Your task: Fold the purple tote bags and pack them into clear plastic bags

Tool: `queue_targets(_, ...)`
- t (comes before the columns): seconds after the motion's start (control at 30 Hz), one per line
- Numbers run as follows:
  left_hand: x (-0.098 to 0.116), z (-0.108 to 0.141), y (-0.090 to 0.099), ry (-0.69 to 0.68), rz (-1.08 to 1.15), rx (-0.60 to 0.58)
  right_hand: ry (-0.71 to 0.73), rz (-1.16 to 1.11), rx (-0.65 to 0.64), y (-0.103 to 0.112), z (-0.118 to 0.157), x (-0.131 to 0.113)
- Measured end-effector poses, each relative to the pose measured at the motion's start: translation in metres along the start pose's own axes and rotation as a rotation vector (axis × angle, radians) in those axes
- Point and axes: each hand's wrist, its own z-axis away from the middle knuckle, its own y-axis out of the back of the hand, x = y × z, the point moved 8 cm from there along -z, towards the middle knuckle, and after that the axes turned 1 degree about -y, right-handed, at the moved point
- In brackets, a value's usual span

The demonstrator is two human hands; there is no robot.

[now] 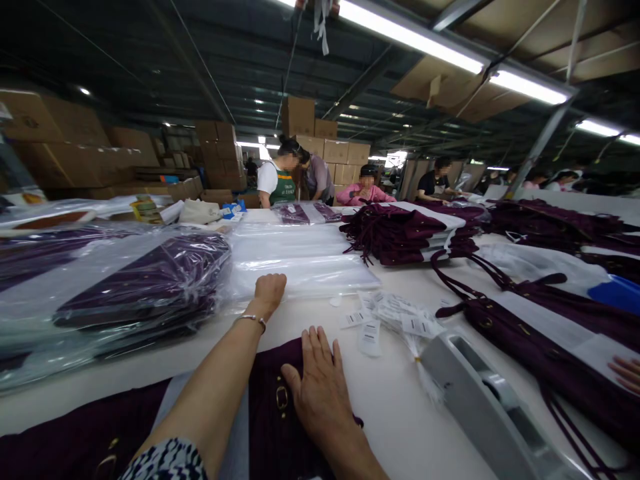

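- Nearest us, our right hand (320, 393) lies flat and palm down on a plum fabric bag (276, 427), fingers spread and gripping nothing, just beside its gold buckle (282, 398)
- We judge the bag soft, fairly light and floppy, so we would take hold of it by the firm folded body rather than the buckle
- Our left hand (270, 297), with a metal bracelet (253, 321) at the wrist, rests at the near edge of a stack of clear plastic sleeves (300, 257); its fingers curl under, and we cannot tell whether they pinch anything
- The sleeves look thin and slippery, so an edge would be the likely place to lift them
- To our right, a bundle of white barcode tags (393, 319) lies on the white table (390, 413), near a grey plastic dispenser (480, 393)
- Further right, plum bags with long straps (540, 327) lie beside a co-worker's fingers (627, 373)
- To our left sit plum bags wrapped in clear plastic (143, 283)
- Further off are folded plum bags (393, 233), then co-workers (295, 177) and stacked cardboard cartons (320, 143)
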Motion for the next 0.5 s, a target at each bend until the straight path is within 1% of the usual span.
queue_targets(0.1, -0.005, 0.007, 0.01, -0.042, 0.018, -0.008, -0.007, 0.021, -0.006, -0.002, -0.001, 0.001)
queue_targets(0.2, -0.003, 0.018, 0.019, -0.1, 0.033, -0.039, -0.004, 0.023, -0.008, -0.004, -0.002, 0.001)
queue_targets(0.27, -0.002, 0.024, 0.03, -0.101, 0.024, -0.043, 0.0, 0.014, -0.007, -0.004, -0.003, 0.001)
queue_targets(0.33, -0.006, 0.029, 0.047, -0.071, 0.005, -0.021, 0.0, 0.004, -0.006, -0.003, -0.003, 0.001)
queue_targets(0.43, -0.015, 0.035, 0.08, -0.025, -0.016, 0.062, 0.004, -0.002, 0.002, -0.001, -0.002, -0.001)
queue_targets(0.5, -0.017, 0.042, 0.101, -0.029, -0.019, 0.112, 0.005, 0.001, 0.01, 0.0, -0.002, -0.001)
